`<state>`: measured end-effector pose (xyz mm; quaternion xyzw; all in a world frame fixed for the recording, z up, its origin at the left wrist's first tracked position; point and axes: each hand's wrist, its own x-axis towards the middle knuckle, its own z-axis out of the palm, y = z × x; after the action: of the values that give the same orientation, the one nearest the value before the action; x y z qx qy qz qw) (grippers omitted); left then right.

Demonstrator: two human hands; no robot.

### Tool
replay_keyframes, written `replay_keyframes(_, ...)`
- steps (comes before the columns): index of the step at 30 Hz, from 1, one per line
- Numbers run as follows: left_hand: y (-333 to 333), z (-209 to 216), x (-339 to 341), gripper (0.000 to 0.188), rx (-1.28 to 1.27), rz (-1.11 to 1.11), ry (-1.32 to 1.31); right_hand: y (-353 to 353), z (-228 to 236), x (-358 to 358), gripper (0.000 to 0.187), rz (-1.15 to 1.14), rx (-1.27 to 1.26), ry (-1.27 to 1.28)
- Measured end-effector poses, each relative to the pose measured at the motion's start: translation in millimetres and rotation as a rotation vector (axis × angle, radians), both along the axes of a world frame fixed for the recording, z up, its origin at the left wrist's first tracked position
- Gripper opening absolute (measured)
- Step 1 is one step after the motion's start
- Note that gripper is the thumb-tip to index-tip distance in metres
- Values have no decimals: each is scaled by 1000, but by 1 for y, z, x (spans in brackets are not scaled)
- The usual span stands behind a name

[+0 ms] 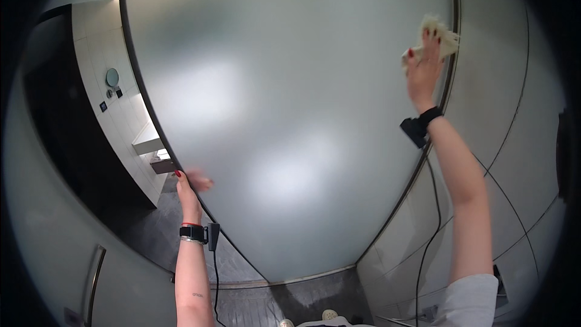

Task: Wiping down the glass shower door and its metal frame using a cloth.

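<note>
A large frosted glass panel with dark edge trim stands in front of me. My left hand grips its left edge low down, the thumb on my side and the other fingers showing blurred through the glass. Up at the right edge, my right hand presses a cream, shaggy-edged cloth against the glass with its fingers stretched over it. Both wrists wear a black strap with a small black box and a cable.
A tiled wall adjoins the panel's right side. To the left are a glass door with a metal handle, a dark doorway, a round mirror and a white counter. Grey floor lies below, with light-coloured shoes at the bottom.
</note>
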<state>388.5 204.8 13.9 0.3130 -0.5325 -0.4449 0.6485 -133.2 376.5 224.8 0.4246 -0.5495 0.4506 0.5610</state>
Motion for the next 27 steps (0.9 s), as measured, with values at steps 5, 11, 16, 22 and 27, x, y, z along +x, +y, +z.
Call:
replay_keyframes(5, 2, 5, 11, 69, -13, 25, -22, -1, -164, 74, 70, 41, 546, 124)
replay_keyframes(11, 4, 3, 1, 68, -16, -22, -23, 31, -283, 66, 51, -7, 1399, 230)
replay_keyframes(16, -2, -4, 11, 67, -45, -5, -15, 9, -123, 42, 65, -76, 829, 217)
replay_keyframes(22, -4, -2, 5, 69, -2, -27, -23, -11, 70, 26, 69, 45, 88, 116)
replay_keyframes(27, 9, 11, 6, 70, -15, -81, -72, -31, 40, 87, 71, 41, 129, 232)
